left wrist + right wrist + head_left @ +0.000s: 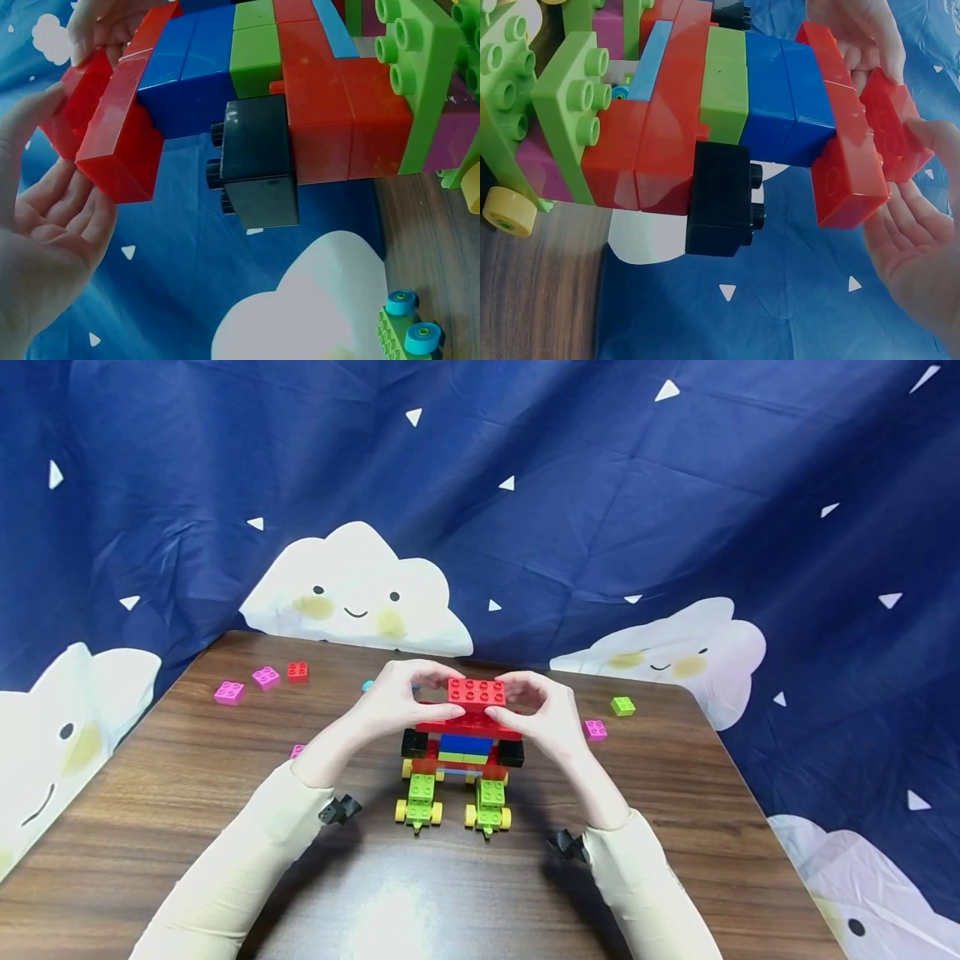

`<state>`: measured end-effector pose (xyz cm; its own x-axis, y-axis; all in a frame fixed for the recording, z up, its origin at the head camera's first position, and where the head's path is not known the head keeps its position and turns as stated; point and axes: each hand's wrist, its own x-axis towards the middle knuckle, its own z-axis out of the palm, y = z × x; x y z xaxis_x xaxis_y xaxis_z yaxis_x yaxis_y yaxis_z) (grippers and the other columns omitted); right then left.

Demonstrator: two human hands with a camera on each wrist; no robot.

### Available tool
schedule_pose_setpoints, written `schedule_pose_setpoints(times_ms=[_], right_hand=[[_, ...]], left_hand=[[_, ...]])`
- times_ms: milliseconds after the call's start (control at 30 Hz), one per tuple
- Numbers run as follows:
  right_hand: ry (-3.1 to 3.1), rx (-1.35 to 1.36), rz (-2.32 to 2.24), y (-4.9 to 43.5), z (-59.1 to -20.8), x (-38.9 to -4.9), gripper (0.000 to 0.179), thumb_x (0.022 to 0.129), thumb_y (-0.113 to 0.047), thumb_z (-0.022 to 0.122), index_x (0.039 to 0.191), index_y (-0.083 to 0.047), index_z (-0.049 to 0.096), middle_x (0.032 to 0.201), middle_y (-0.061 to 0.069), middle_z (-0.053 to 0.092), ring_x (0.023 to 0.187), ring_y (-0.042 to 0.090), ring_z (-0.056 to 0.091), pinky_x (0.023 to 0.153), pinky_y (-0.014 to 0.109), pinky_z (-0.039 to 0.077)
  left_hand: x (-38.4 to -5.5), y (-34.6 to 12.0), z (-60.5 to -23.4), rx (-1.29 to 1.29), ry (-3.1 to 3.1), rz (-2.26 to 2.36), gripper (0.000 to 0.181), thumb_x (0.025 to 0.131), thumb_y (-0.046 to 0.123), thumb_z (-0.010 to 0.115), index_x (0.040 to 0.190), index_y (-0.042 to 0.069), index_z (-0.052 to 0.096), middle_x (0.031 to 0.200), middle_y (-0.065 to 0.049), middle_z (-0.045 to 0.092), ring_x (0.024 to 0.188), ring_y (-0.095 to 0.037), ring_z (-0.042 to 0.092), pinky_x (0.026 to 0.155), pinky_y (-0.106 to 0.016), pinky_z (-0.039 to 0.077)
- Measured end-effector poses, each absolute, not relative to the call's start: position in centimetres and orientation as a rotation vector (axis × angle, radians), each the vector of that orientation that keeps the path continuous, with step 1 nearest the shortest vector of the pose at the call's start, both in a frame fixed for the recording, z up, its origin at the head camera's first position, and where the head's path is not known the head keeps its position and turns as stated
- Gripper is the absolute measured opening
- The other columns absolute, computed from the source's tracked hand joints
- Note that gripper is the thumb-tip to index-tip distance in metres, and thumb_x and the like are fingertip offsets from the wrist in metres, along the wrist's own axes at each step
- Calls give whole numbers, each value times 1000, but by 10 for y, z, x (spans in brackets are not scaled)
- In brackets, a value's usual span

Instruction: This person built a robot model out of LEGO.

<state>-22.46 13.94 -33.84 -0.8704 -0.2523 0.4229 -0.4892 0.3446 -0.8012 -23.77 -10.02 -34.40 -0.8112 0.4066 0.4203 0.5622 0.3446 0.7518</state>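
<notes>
A stacked toy-brick model stands mid-table. At its top is a red eight-stud brick [477, 692], pinched from both ends by my left hand [392, 700] and right hand [547, 710]. Below it lies a wider red layer [124, 154]; whether the top brick is fully pressed onto it I cannot tell. Blue bricks [787, 97] and lime bricks [724, 90] form the middle. Black bricks [259, 161] jut out at the sides, over red bricks [641, 161]. Lime wheeled bases [422, 788] with yellow wheels [506, 817] carry the whole model.
Pink bricks [229, 693] and a red brick [297, 672] lie at the far left of the wooden table [660, 868]. To the right are a pink brick [595, 730] and a lime brick [622, 706]. A lime piece with blue wheels [405, 330] sits behind the model.
</notes>
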Motion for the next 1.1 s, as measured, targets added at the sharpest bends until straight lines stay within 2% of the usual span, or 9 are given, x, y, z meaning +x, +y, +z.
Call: schedule_pose_setpoints(times_ms=[267,367,500,700,967,1100], right_hand=[[-2433,686,1555,142,-344,-227,33,77,-9,81,107,-1,69,98,16,73,86,18,70,81,25,56],[-2459,700,1547,143,-346,-228,32,77,-10,81,106,-1,69,99,16,73,89,21,70,82,28,57],[-2503,696,1535,143,-348,-230,32,78,-12,81,107,-3,69,101,15,73,93,24,69,82,31,57],[-2546,681,1510,144,-349,-231,32,79,-16,80,106,-5,70,100,13,73,90,23,68,77,27,56],[-2541,685,1504,144,-349,-229,33,78,-17,81,107,-5,70,99,13,73,86,19,67,75,26,55],[-2531,695,1507,144,-350,-228,33,78,-16,81,107,-4,70,98,12,73,85,17,67,75,25,55]], left_hand=[[-238,-100,-350,-891,-2462,-1470,43,78,23,83,116,9,70,112,-5,73,104,-21,64,93,-43,53],[-238,-101,-351,-900,-2462,-1461,42,77,23,83,115,9,71,111,-5,73,103,-21,65,93,-44,54],[-238,-101,-353,-908,-2471,-1461,41,77,23,83,114,10,71,108,-4,74,100,-19,65,89,-40,55],[-239,-101,-355,-922,-2491,-1450,41,77,25,83,113,10,72,106,-3,74,97,-17,66,81,-33,57],[-240,-102,-358,-911,-2519,-1520,40,79,25,82,115,9,71,106,-4,74,94,-17,66,80,-38,58],[-239,-102,-358,-916,-2520,-1531,40,79,25,82,115,9,71,105,-4,74,93,-17,67,79,-35,58]])
